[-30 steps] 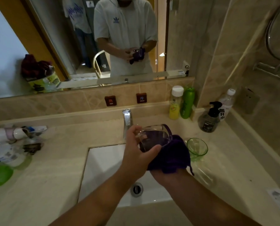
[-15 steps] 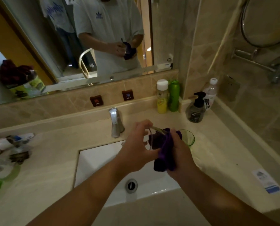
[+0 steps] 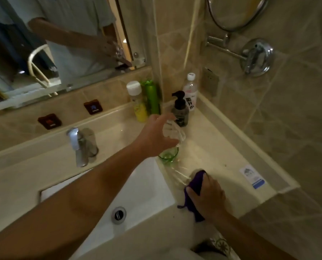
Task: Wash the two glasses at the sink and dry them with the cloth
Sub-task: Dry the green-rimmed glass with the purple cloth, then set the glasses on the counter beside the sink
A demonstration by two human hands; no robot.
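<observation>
Now left hand clamped on clear glass, just above green glass at its six o'clock, right hand closed on purple cloth against counter.

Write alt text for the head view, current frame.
Over a bathroom counter, the left hand holds a clear glass above a green glass standing right of the sink. The right hand presses a purple cloth onto the counter.

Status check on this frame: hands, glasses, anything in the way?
Left hand holds clear glass above green glass. Right hand presses purple cloth on counter. Bottles nearby.
</observation>
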